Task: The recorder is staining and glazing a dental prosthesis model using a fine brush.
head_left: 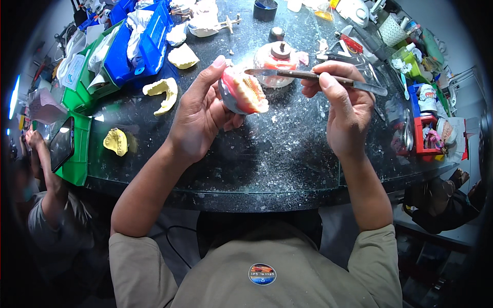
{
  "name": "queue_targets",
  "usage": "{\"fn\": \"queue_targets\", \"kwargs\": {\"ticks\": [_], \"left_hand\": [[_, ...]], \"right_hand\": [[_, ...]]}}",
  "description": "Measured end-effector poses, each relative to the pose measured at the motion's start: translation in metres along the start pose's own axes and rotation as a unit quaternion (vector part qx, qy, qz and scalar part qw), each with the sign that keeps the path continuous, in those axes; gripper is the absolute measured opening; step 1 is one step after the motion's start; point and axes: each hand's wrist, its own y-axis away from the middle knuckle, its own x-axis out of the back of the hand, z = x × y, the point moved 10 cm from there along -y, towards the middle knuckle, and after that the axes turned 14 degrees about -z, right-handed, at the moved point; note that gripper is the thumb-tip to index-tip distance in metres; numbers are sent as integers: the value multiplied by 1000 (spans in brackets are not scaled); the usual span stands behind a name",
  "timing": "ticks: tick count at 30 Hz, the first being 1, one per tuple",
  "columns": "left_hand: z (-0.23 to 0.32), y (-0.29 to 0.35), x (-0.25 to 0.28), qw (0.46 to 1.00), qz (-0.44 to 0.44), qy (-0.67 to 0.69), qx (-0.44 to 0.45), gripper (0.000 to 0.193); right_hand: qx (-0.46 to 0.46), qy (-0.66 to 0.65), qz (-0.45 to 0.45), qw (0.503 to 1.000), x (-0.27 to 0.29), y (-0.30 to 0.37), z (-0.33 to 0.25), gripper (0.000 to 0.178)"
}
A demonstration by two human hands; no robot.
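From the head camera, a dark, glossy worktop (pixel 277 174) is seen, its surface peppered with white specks and dusty smears. The left side is crowded by blue bins (pixel 156 38) and green bins (pixel 77 164), with a phone (pixel 62 145) propped against the nearest green one. On the right, a red tray (pixel 425 134) is packed with small pieces. At the far left a co-worker's forearm (pixel 52 192) is caught, and at the right rim another person's arm (pixel 439 197).

To the hands now! The denture model (pixel 242 95), pink-gummed and set with cream teeth, is gripped in the left hand (pixel 197 105), thumb at its upper edge and fingers curled beneath, raised over the worktop. A slim metal spatula (pixel 267 72) is pinched in the right hand (pixel 346 102), narrow at the fingertips, its end brought to the model's upper edge; whether contact is made cannot be told.

And the count: one model and one spatula are held. To the left, three pale yellow plaster pieces (pixel 115 142) are laid out, well apart. Behind the model, one clear vessel (pixel 280 79) with a metal collar is seen, and farther back one black cup (pixel 265 11).
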Motion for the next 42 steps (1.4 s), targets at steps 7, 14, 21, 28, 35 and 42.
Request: {"fn": "queue_targets", "kwargs": {"ticks": [7,14,21,28,35,42], "left_hand": [[-4,-1,4,1000,1,20,3,47],[0,-1,0,1000,-15,8,-10,47],[7,3,-5,997,-19,-56,-48,48],[0,0,1,1000,-13,-8,-12,47],[2,0,5,1000,-2,-6,-24,47],[0,0,-6,999,-27,23,-27,43]], "right_hand": [[76,91,-37,992,-10,3,-21,15],[111,163,-39,980,-11,8,-33,15],[184,248,-70,948,-24,10,-46,19],[253,315,-98,910,-39,13,-61,22],[229,256,-65,937,-21,13,-53,17],[164,298,-74,937,-18,3,-38,15]]}}
